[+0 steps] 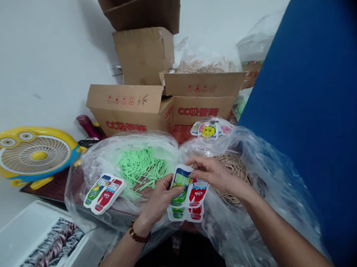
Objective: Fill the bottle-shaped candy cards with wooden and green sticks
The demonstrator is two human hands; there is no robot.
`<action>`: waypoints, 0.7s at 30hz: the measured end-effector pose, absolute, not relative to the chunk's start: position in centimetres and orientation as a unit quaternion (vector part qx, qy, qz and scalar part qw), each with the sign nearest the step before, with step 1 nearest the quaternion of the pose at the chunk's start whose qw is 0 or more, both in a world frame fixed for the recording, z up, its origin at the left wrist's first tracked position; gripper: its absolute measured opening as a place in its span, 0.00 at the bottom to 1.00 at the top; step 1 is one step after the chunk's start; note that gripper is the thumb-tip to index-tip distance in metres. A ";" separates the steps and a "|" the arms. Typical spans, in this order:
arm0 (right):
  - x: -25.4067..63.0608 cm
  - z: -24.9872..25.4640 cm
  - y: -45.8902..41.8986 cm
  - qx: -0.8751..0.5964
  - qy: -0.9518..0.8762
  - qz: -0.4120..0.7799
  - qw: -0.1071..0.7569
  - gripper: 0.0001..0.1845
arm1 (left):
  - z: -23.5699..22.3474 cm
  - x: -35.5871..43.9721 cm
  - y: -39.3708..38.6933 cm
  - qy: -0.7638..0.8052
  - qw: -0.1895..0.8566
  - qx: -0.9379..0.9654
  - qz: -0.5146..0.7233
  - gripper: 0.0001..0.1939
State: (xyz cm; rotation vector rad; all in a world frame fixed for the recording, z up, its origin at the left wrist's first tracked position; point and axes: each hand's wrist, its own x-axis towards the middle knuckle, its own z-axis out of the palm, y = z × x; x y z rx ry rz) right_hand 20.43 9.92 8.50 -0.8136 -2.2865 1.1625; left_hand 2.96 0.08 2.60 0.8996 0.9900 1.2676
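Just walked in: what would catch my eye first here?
Probably the bright green sticks, heaped left of centre. Beside them, the left hand holds a bottle-printed packet, the right hand at its top. At far left stands a cartoon-eyed yellow fan.

A yellow-and-blue fan [39, 155] stands at the left corner of the table [57, 190], near a white bin [11, 233]; a blue panel [310, 100] rises at right.
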 end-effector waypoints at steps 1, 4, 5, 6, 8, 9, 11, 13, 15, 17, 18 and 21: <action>20.8 8.4 10.0 -0.298 -0.832 0.412 0.222 0.13 | 2.6 3.3 0.1 0.434 0.601 0.399 0.539 0.13; 21.7 8.2 10.0 -0.303 -0.845 0.392 0.202 0.08 | 2.3 4.1 0.1 0.458 0.580 0.424 0.524 0.13; 21.8 8.2 10.0 -0.305 -0.847 0.391 0.193 0.06 | 2.2 4.2 0.0 0.465 0.570 0.429 0.524 0.12; 21.9 8.1 9.9 -0.307 -0.847 0.393 0.186 0.05 | 2.1 4.3 0.0 0.470 0.561 0.434 0.526 0.11; 21.8 8.0 9.7 -0.311 -0.843 0.400 0.182 0.06 | 1.9 4.3 -0.1 0.474 0.551 0.438 0.529 0.09; 21.8 7.9 9.7 -0.312 -0.841 0.402 0.182 0.06 | 1.9 4.3 -0.1 0.473 0.553 0.438 0.528 0.09; 21.6 7.7 9.6 -0.310 -0.842 0.403 0.180 0.07 | 1.8 4.1 -0.3 0.470 0.565 0.430 0.524 0.10; 21.3 7.4 9.5 -0.312 -0.844 0.397 0.179 0.08 | 1.9 4.1 -0.5 0.468 0.576 0.415 0.527 0.13; 20.9 7.2 9.5 -0.319 -0.846 0.387 0.182 0.08 | 1.9 4.0 -0.8 0.461 0.585 0.397 0.536 0.15; 20.4 7.1 9.5 -0.325 -0.849 0.373 0.186 0.09 | 1.9 3.9 -1.0 0.452 0.595 0.384 0.543 0.17; 20.1 7.1 9.5 -0.325 -0.851 0.367 0.187 0.10 | 1.8 3.7 -1.1 0.449 0.596 0.381 0.545 0.18; 19.6 7.3 9.5 -0.314 -0.856 0.368 0.185 0.11 | 1.3 3.1 -1.2 0.457 0.584 0.381 0.552 0.19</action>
